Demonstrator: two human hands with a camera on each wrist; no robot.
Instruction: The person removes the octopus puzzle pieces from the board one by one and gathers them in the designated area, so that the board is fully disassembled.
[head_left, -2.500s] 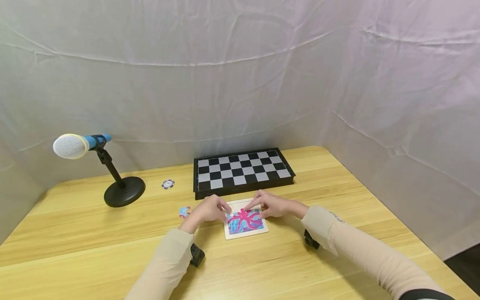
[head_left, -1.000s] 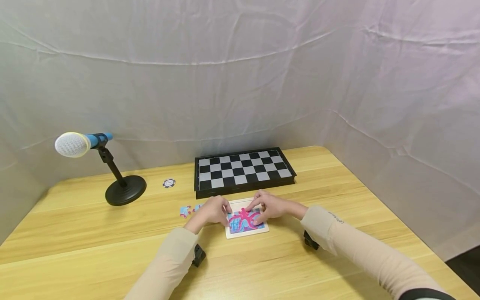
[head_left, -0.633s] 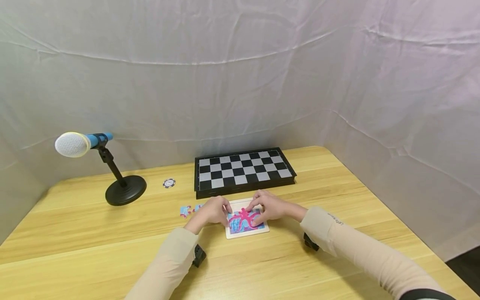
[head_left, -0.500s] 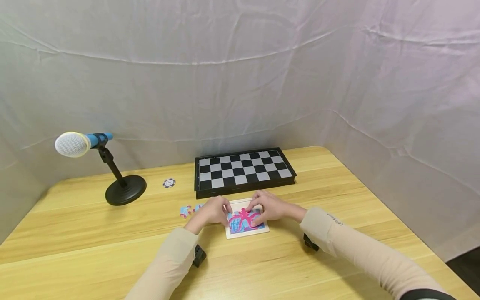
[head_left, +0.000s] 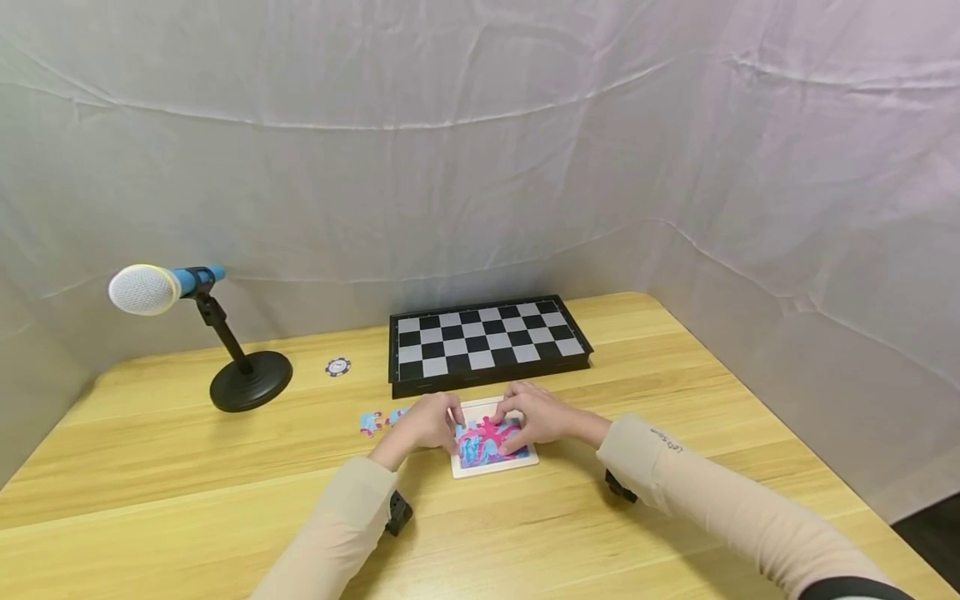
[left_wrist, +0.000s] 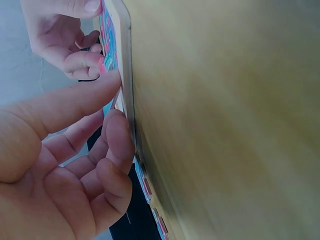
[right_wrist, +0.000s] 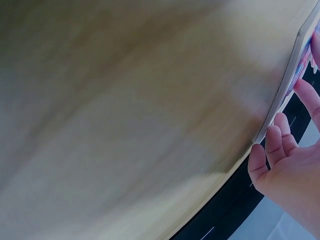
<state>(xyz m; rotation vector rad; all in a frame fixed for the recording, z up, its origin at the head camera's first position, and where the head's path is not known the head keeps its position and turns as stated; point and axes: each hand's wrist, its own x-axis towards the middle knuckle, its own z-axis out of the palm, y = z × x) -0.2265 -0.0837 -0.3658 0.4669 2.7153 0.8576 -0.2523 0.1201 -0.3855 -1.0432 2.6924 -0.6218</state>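
Note:
A jigsaw puzzle with a pink octopus on blue lies in a white puzzle tray (head_left: 495, 472) on the table. My left hand (head_left: 429, 422) grips the tray's left edge; in the left wrist view its thumb (left_wrist: 95, 95) lies on the rim with the other fingers curled beside it. Over the right part of the picture, my right hand (head_left: 542, 412) pinches a pink puzzle piece (head_left: 489, 432) between thumb and index finger. The piece looks slightly raised in the left wrist view. Two loose puzzle pieces, one of them a blue-pink piece (head_left: 370, 423), lie left of the tray.
Behind the tray sits a black-and-white folding chessboard (head_left: 487, 342). A poker chip (head_left: 337, 367) lies farther left. At the far left a blue microphone (head_left: 161, 287) stands on a black round base (head_left: 251, 382). Pale cloth (head_left: 480, 167) hangs behind the table.
The left hand shifted slightly right earlier, uncovering a second loose piece. The right thumb and index finger have drawn closer, and the pink middle of the octopus has shifted out of line.

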